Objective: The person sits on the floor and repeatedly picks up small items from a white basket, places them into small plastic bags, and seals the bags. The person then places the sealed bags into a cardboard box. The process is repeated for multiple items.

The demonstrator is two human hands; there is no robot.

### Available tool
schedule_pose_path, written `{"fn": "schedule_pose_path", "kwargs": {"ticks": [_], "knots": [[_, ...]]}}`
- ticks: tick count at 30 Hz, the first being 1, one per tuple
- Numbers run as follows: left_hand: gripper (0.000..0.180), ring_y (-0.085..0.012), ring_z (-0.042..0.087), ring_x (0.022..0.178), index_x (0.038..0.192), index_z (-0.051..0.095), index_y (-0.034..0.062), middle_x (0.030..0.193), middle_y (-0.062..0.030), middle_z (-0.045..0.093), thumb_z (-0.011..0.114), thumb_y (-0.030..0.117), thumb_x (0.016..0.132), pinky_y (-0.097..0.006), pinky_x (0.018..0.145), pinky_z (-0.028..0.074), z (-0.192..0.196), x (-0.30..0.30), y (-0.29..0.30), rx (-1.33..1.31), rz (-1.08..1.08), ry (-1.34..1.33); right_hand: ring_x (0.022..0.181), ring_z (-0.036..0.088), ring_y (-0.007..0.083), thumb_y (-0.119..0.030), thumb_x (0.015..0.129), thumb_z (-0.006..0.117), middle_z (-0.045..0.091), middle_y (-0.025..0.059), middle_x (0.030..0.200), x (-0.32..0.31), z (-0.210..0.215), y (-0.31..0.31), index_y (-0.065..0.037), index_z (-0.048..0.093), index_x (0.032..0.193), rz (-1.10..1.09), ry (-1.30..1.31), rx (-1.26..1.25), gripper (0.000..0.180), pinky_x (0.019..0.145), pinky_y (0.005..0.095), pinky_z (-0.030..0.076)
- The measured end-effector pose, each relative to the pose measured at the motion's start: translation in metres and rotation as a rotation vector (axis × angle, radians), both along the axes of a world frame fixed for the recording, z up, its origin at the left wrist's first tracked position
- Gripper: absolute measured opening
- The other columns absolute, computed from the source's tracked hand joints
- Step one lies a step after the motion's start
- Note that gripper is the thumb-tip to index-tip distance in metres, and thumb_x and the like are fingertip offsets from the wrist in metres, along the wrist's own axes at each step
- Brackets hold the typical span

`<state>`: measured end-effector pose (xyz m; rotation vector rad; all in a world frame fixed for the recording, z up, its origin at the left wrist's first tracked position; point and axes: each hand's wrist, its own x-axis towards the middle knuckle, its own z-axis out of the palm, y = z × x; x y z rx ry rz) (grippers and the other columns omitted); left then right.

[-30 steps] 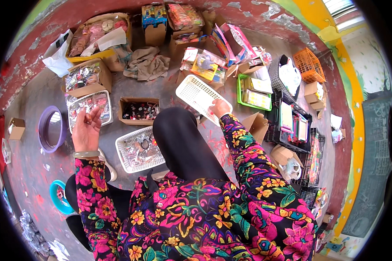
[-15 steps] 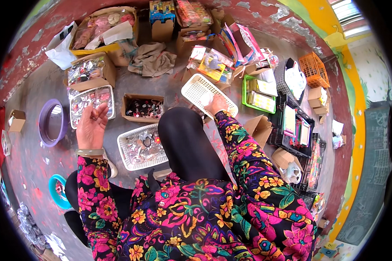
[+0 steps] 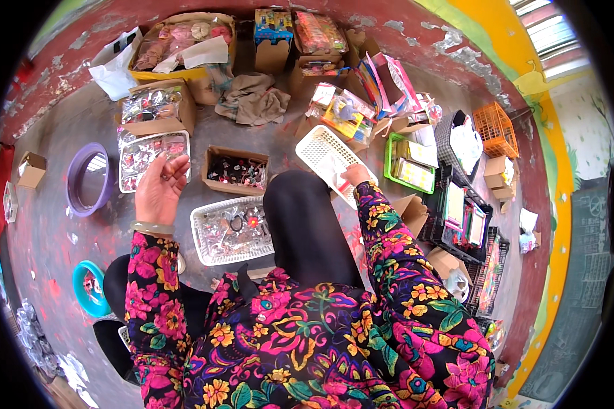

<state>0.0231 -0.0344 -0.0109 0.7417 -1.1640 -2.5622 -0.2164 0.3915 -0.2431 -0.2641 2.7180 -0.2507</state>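
My left hand (image 3: 161,191) is raised in front of a white basket of small clear packets (image 3: 140,151), palm up. Its fingers curl loosely, and I see nothing in them. Over the near right end of another white basket (image 3: 317,140), my right hand (image 3: 356,175) has its fingers closed at a small clear plastic packet (image 3: 335,172); my knee is close beside it and the fingertips are partly hidden. A third white basket (image 3: 201,240) with clear-wrapped trinkets stands left of my knee. Behind it sits a cardboard box of small dark items (image 3: 235,169).
A purple basin (image 3: 89,180) and a turquoise basin (image 3: 82,300) stand on the left. To the right are a green basket (image 3: 396,160), a black crate (image 3: 450,225) and an orange crate (image 3: 496,126). Cardboard boxes and a crumpled cloth (image 3: 252,99) lie along the far wall.
The view has shifted, so the scene sits slightly further right. My left hand's fingers have curled in more. My right hand has shifted toward the basket's near right end.
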Motion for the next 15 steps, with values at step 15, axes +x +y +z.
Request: {"fn": "schedule_pose_path", "kwargs": {"ticks": [15], "knots": [[0.035,-0.0175,0.055,0.099,0.113,0.050,0.0022,0.109,-0.0112,0.058,0.053,0.028,0.089,-0.030,0.082,0.045,0.019,-0.006,0.020,-0.004,-0.153,0.140,0.068,0.058,0.0082,-0.008,0.080,0.064,0.062,0.0025,0.079,0.068,0.277,-0.218,-0.001,0.060,0.090,-0.156,-0.602,-1.532,0.013,0.061,0.0224,0.050]]}}
